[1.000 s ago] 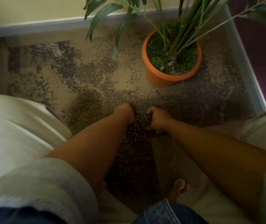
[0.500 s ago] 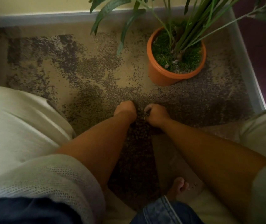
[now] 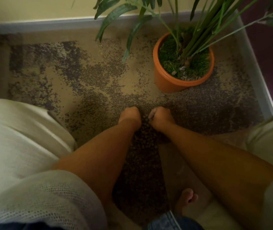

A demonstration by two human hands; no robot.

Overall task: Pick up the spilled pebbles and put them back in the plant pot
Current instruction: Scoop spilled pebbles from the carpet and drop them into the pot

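Clutching pebbles [image 3: 144,130], fingers curled, in left hand [image 3: 130,115] and right hand [image 3: 160,117], you find the plant pot [image 3: 167,80] ahead-right, nearer your right.

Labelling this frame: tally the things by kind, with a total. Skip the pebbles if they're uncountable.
Plant pot: 1
Plant: 1
Hands: 2 (left hand, right hand)
Bare foot: 1
Pebbles: too many to count
Total: 5, pebbles excluded
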